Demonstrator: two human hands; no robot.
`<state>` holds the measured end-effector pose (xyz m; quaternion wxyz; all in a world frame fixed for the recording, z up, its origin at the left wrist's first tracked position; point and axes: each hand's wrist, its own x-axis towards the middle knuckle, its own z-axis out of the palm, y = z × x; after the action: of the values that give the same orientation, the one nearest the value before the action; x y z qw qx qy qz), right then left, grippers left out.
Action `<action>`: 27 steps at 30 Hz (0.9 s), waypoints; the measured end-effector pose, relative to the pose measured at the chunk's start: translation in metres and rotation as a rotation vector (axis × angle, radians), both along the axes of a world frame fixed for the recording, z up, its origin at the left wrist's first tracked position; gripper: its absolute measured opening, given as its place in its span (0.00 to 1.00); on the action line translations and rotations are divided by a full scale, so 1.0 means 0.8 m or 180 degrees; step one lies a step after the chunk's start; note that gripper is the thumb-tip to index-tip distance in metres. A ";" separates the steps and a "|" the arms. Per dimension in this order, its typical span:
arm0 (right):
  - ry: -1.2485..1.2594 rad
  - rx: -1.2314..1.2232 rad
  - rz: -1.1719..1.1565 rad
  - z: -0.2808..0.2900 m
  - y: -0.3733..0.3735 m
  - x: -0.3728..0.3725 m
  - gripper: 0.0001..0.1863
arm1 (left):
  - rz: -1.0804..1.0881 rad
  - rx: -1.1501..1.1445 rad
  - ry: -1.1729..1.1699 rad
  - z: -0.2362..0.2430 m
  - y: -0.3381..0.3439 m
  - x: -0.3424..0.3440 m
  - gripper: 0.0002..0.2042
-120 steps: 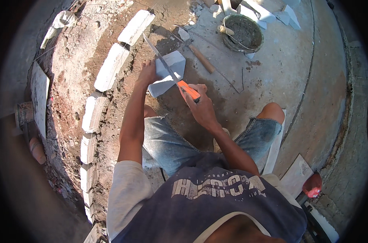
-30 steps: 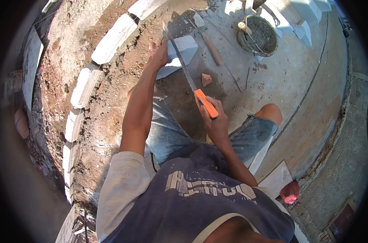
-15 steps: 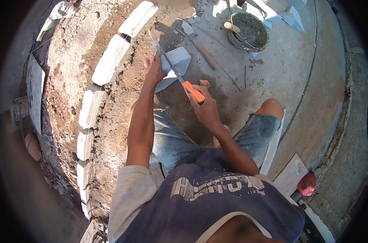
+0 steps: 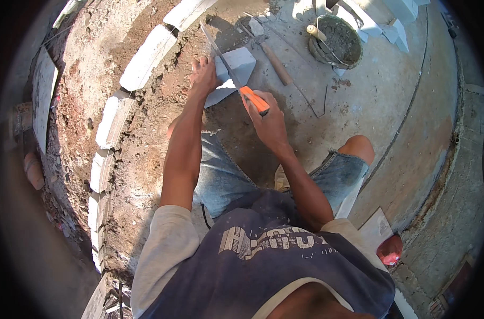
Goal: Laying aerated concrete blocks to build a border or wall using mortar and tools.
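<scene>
My right hand [image 4: 268, 123] grips the orange handle of a handsaw [image 4: 251, 97]. Its thin blade lies across a white block [image 4: 243, 59] on the ground, pointing away from me and to the left. At the left side of this block, my left hand [image 4: 203, 74] holds it, fingers partly bent along the edge. A second white piece [image 4: 220, 94] shows below the block, partly under it. How deep the blade sits in the block I cannot tell.
A curved row of white blocks [image 4: 149, 58] runs along the left, with a string beside it. Right of the saw lies a wooden-handled tool [image 4: 276, 64] near a bent thin rod [image 4: 309, 104]. A bucket of wet mortar [image 4: 337, 40] stands far right, among white offcuts [image 4: 397, 34].
The saw and my right hand have slid forward, away from me, along the block. My left hand stays on the block. A small reddish chunk near the right hand is now hidden.
</scene>
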<state>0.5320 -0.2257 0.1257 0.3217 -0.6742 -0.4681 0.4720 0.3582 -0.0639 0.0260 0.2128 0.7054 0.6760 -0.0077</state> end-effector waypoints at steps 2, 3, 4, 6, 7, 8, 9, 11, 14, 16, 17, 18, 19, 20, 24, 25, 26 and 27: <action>-0.0436 0.0441 0.0086 -0.003 0.011 -0.012 0.19 | 0.0135 -0.0114 0.0143 -0.012 0.002 -0.011 0.46; -0.0361 0.0174 -0.0031 0.004 -0.038 -0.004 0.19 | -0.0048 -0.0261 0.0160 -0.019 -0.021 -0.003 0.45; -0.0172 0.0153 -0.0032 -0.004 -0.064 -0.003 0.20 | -0.0087 -0.0172 0.0283 -0.016 0.003 -0.020 0.45; -0.0607 0.0990 0.0151 -0.014 -0.166 0.011 0.20 | 0.0032 -0.0108 0.0369 -0.007 0.034 -0.059 0.42; -0.0597 0.0577 0.0076 0.031 -0.206 0.028 0.20 | -0.0117 -0.0285 0.0331 -0.003 0.009 -0.051 0.40; -0.0520 0.0307 0.0016 0.058 -0.210 0.034 0.21 | -0.0052 -0.0205 0.0337 0.011 0.006 -0.054 0.39; -0.0448 0.0376 0.0026 0.041 -0.185 0.023 0.21 | 0.0041 -0.0094 0.0409 0.013 0.006 -0.068 0.38; 0.0025 0.0428 0.0012 0.023 -0.128 -0.006 0.21 | 0.0006 -0.0036 0.0388 0.005 -0.019 -0.072 0.38; -0.0447 0.0616 -0.0102 0.007 0.007 0.013 0.20 | -0.0256 0.0440 -0.0138 0.043 0.025 0.036 0.36; -0.0757 0.0771 -0.0185 -0.013 0.017 0.018 0.20 | -0.0385 0.0170 -0.0238 -0.004 0.040 0.027 0.46; -0.0463 0.0445 -0.0191 -0.030 -0.021 0.018 0.22 | -0.0257 0.0054 -0.0302 -0.023 0.032 0.016 0.49; -0.0186 0.0648 -0.0130 -0.040 -0.068 -0.001 0.24 | -0.0258 0.0148 -0.0196 -0.060 0.025 -0.037 0.51; -0.0043 0.0469 0.0104 -0.048 -0.118 -0.003 0.25 | -0.0032 0.0002 -0.0084 -0.059 0.013 -0.069 0.52; 0.0099 -0.0212 0.0264 -0.034 -0.156 -0.001 0.26 | 0.0043 -0.0061 -0.0131 -0.054 0.006 -0.095 0.52; 0.0170 0.0140 0.0255 -0.012 -0.147 0.005 0.26 | -0.0192 0.0163 0.0056 -0.061 -0.006 -0.077 0.47; -0.0038 0.0103 0.0183 -0.017 -0.108 -0.006 0.26 | -0.0279 0.0178 -0.0058 -0.055 -0.010 -0.052 0.46; -0.0240 0.0090 0.0163 -0.015 -0.047 -0.008 0.25 | -0.0315 0.0219 -0.0164 -0.043 -0.004 -0.024 0.45; -0.0114 0.0106 0.0121 -0.007 -0.017 0.010 0.24 | -0.0368 0.0212 -0.0201 -0.037 -0.001 0.003 0.45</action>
<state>0.5402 -0.2391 0.1202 0.3154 -0.6682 -0.4943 0.4580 0.3605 -0.0644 -0.0033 0.2096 0.7499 0.6270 0.0248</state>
